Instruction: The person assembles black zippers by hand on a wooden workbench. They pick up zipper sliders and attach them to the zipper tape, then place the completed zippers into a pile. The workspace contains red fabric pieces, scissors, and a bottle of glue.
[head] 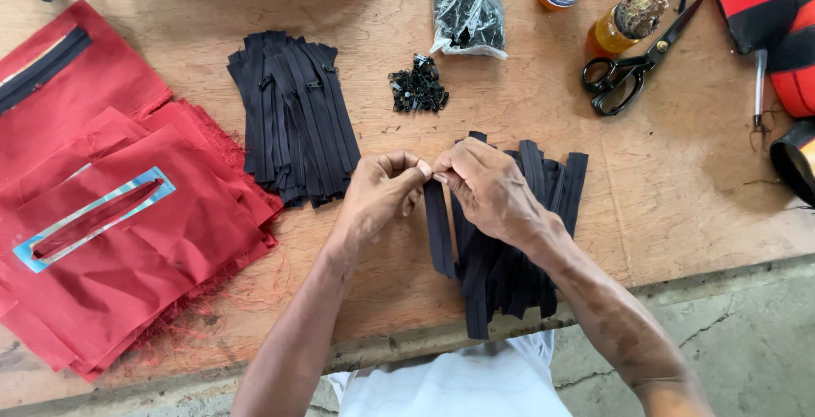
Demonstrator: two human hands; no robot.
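Observation:
My left hand (380, 198) and my right hand (486, 189) meet fingertip to fingertip over the wooden table (679, 179), both pinching the top end of one black zipper strip (438, 234) that hangs down toward me. Whether a slider sits between the fingers is hidden. Under my right hand lies a loose pile of black zipper strips (509, 273), reaching over the table's front edge. A second, neater stack of black zippers (293, 120) lies to the left. A small heap of black zipper sliders (418, 88) sits just beyond my hands.
Red fabric pieces (119, 230) with a long cut-out slot cover the left of the table. A plastic bag of black parts (467, 14), two bottles (624, 25), black scissors (632, 64) and red-black pouches (768, 18) lie at the back right. Concrete floor (747, 332) lies below the table's edge.

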